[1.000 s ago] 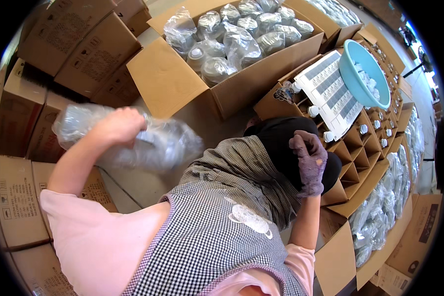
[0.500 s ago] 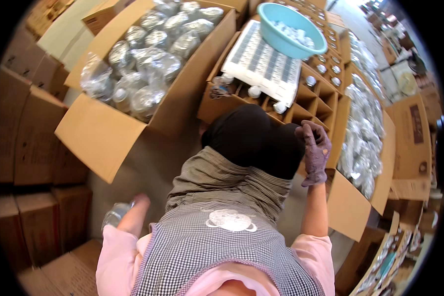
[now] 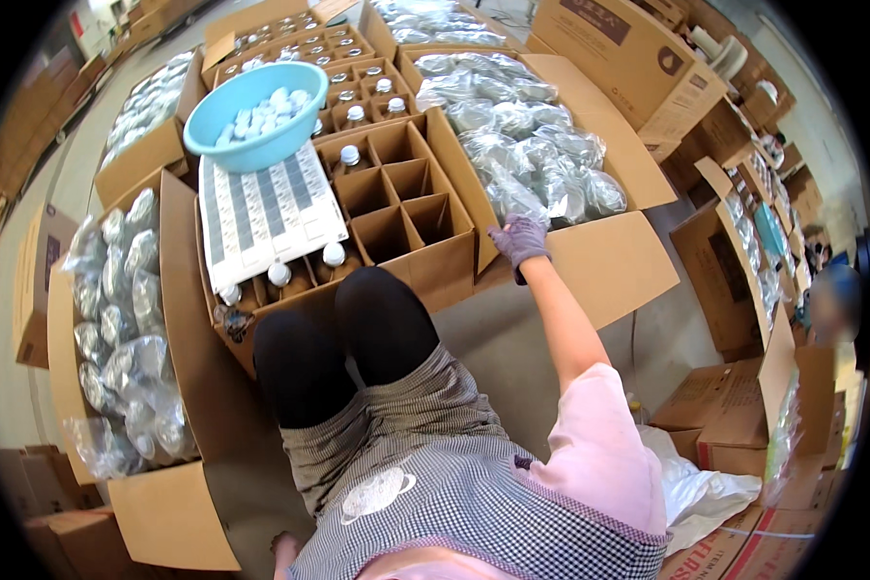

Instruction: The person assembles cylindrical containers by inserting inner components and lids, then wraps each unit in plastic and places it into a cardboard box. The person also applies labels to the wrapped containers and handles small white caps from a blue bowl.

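Note:
My right hand (image 3: pixel 520 240), in a purple-grey glove, is at the near edge of the carton (image 3: pixel 590 256) on the right. Its fingers are closed on the end of a plastic-wrapped bottle (image 3: pixel 512 191); the fingertips are partly hidden. More wrapped clear bottles (image 3: pixel 570 159) fill that carton. Only a bit of bare skin, seemingly my left hand (image 3: pixel 285 549), shows at the lower edge; its fingers cannot be made out. Before my knees stands a divided carton (image 3: pixel 420 261) with several white-capped bottles (image 3: pixel 333 255) and some vacant cells. A label sheet stack (image 3: pixel 271 217) lies across it.
A light-blue basin (image 3: pixel 203 145) of white caps (image 3: pixel 266 114) sits at the sheets' far end. On the left is another open carton (image 3: pixel 188 319) of wrapped bottles. Divided cartons of bottles (image 3: pixel 290 43) stretch away behind. White plastic sheeting (image 3: pixel 696 483) lies at the lower right.
My view and body have turned right. My right hand has moved from beside my knee to the wrapped bottles. The clear bottle near my left arm is out of view.

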{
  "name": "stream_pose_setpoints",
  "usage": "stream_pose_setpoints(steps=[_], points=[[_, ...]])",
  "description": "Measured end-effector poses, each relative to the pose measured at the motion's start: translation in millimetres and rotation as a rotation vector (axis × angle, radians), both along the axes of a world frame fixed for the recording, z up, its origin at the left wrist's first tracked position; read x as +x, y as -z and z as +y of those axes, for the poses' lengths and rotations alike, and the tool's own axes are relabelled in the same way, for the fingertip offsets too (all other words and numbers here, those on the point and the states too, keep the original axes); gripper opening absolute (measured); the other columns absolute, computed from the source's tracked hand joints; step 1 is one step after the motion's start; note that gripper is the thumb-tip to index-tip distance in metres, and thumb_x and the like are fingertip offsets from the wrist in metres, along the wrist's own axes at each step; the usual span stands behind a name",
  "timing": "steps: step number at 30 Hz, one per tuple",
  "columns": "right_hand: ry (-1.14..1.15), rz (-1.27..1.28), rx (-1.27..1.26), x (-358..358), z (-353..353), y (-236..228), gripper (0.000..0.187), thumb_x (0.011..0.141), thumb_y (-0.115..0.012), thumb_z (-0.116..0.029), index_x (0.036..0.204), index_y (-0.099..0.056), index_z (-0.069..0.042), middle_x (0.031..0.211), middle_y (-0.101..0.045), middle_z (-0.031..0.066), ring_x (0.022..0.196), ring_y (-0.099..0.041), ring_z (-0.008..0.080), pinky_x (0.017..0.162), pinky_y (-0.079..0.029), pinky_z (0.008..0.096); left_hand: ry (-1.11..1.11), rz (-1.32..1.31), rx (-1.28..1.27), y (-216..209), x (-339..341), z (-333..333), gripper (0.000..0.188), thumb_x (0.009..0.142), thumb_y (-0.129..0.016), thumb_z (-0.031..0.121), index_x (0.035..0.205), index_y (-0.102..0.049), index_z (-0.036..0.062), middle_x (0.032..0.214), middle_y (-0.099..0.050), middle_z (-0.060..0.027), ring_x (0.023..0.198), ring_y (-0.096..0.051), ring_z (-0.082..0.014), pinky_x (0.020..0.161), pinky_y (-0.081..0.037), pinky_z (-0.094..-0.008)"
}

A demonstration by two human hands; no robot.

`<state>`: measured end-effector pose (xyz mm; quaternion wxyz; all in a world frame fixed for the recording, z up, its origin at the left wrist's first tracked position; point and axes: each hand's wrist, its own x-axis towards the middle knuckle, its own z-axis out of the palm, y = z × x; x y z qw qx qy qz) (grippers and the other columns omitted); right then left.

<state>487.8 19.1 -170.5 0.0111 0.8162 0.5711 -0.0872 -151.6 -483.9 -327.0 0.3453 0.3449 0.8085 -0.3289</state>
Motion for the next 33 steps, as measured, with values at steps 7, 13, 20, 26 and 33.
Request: stream_pose_setpoints(steps=[7,13,20,26,33], points=[[-0.073,0.087,-0.045,1,11,39,0.043,0.086,-0.06,-0.043,0.115,-0.069,-0.012,0.114,-0.07,0.0129,0.104,-0.067,0.0304,0.088,-0.053,0.0426,0.307,0.102,0.301,-74,10,153,0.058,0.071,-0.081,0.051,0.096,-0.069,-0.0004,0.105,-0.069,-0.0233,0.099,-0.067,-0.0364,0.082,-0.055,-0.046],[-0.124,0.071,-0.019,1,-26,34,0.038,0.091,-0.057,-0.045,0.108,-0.069,-0.014,0.099,-0.073,0.0119,0.093,-0.071,0.0288,0.08,-0.055,0.042,0.478,0.331,0.618,-159,74,269,0.047,0.079,-0.076,0.045,0.083,-0.067,-0.0009,0.083,-0.07,-0.0206,0.08,-0.07,-0.0382,0.072,-0.056,-0.0458],[-0.145,0.07,-0.026,0,-94,37,0.043,0.093,-0.054,-0.044,0.103,-0.063,-0.003,0.077,-0.071,0.0123,0.074,-0.069,0.0341,0.075,-0.051,0.0419,0.563,0.257,0.824,-222,139,358,0.035,0.09,-0.066,0.036,0.079,-0.074,0.004,0.077,-0.069,-0.0187,0.073,-0.067,-0.0385,0.067,-0.052,-0.0459],[-0.216,0.556,0.504,51,-66,-31,0.021,0.091,-0.064,-0.024,0.105,-0.065,-0.007,0.092,-0.068,0.0162,0.08,-0.067,0.0285,0.07,-0.054,0.0396,0.651,0.06,1.122,-245,182,388,0.026,0.092,-0.064,0.028,0.09,-0.072,0.0031,0.08,-0.067,-0.0159,0.07,-0.064,-0.036,0.064,-0.049,-0.0452],[-0.801,-0.266,-0.549,133,76,73,0.021,0.087,-0.055,-0.016,0.093,-0.073,-0.008,0.111,-0.07,0.0124,0.103,-0.066,0.0271,0.086,-0.052,0.0353,0.685,-0.111,1.159,-245,227,418,0.021,0.091,-0.068,0.021,0.094,-0.07,0.0005,0.075,-0.062,-0.014,0.066,-0.061,-0.0322,0.061,-0.048,-0.0394]])
